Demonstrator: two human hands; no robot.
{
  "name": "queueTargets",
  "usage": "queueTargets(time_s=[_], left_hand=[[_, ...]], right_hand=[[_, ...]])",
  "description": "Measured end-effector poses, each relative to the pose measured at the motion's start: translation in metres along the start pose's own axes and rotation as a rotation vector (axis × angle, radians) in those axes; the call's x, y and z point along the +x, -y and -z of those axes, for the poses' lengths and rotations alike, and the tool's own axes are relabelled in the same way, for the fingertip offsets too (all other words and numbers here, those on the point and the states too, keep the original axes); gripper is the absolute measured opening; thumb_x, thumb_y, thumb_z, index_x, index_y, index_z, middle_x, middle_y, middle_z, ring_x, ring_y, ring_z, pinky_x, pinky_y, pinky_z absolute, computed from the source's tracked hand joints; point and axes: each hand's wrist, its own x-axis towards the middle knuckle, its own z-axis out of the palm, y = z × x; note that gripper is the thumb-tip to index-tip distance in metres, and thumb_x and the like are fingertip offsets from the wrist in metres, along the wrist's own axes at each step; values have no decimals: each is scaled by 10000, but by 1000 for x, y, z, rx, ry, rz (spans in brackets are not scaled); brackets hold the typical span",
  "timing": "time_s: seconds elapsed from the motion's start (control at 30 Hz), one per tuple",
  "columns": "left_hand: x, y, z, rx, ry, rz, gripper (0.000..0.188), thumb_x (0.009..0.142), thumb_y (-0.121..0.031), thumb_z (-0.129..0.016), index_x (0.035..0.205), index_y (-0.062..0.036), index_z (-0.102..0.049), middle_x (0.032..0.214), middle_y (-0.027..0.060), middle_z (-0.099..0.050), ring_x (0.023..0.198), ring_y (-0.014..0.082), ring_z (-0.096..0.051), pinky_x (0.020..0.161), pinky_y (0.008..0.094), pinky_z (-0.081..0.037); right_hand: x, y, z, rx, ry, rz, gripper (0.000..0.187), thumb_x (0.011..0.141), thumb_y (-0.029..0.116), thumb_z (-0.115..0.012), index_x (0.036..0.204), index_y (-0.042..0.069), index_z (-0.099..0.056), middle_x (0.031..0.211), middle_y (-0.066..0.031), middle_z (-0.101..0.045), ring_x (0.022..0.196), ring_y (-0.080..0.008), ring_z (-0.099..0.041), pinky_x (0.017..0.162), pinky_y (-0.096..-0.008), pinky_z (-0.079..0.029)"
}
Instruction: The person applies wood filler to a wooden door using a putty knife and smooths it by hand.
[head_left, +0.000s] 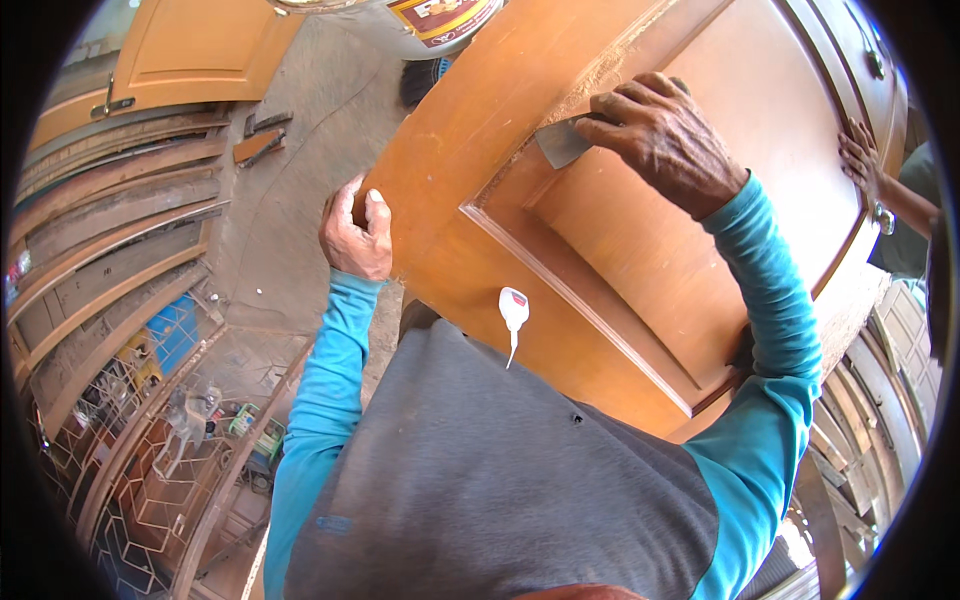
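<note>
A wooden door [430,240] with a recessed panel lies in front of me. My right hand [660,140] pinches a flat metal putty knife [562,145], its blade against the inner edge of the panel moulding. Pale brown filler or dust [600,78] streaks the frame just beyond the blade. At the door's left edge my left hand [358,230] is wrapped round the wood, thumb on top. Between my hands and my body, a small white bottle [513,308] with a thin nozzle lies on the door's near rail.
A labelled bucket [430,22] stands beyond the door, with a brush [420,80] below it. Another person's hand [860,158] rests at the far right edge. Wooden boards [110,215] and a wire-mesh frame [170,440] are on the left; more boards [860,440] stand at right.
</note>
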Motion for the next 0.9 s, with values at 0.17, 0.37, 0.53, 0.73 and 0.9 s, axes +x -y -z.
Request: queueTargets(time_s=[0.17, 0.37, 0.53, 0.73, 0.9], left_hand=[[-1, -2, 0, -6, 0, 20, 321, 956, -186, -659, 1193, 24, -713, 1085, 203, -736, 998, 389, -699, 882, 461, -560], [0, -1, 1, -22, 8, 49, 321, 952, -187, -663, 1194, 18, -716, 1097, 203, -737, 1006, 389, -702, 885, 460, -562], [0, -1, 1, -41, 3, 44, 329, 955, -187, -653, 1201, 23, -714, 1103, 212, -734, 1009, 392, -702, 886, 460, -560], [1, 4, -1, 2, 34, 7, 361, 970, -218, -630, 1216, 36, -701, 1105, 233, -728, 1007, 399, -700, 888, 465, -555], [-3, -2, -1, -34, 31, 40, 346, 999, -201, -600, 1223, 47, -690, 1117, 225, -735, 1006, 373, -717, 880, 448, -568]], right_hand=[[2, -39, 7, -87, 30, 33, 313, 889, 137, -705, 1201, 136, -724, 1141, -62, -713, 1157, -281, -662, 1079, -432, -481], [-3, -75, 20, -166, 8, 23, 301, 872, 92, -731, 1168, 136, -768, 1189, -63, -739, 1192, -282, -666, 1086, -434, -484], [-8, -64, 27, -56, 10, -41, 320, 854, 52, -725, 1160, 135, -771, 1182, -76, -757, 1144, -258, -690, 1086, -445, -477], [-3, -46, 9, -26, 1, 74, 278, 889, 138, -663, 1155, 136, -745, 1207, -46, -725, 1143, -245, -681, 1070, -421, -462], [-3, -94, 30, -18, 58, 68, 150, 874, 190, -628, 983, 165, -727, 958, -18, -688, 989, -257, -667, 962, -438, -430]])
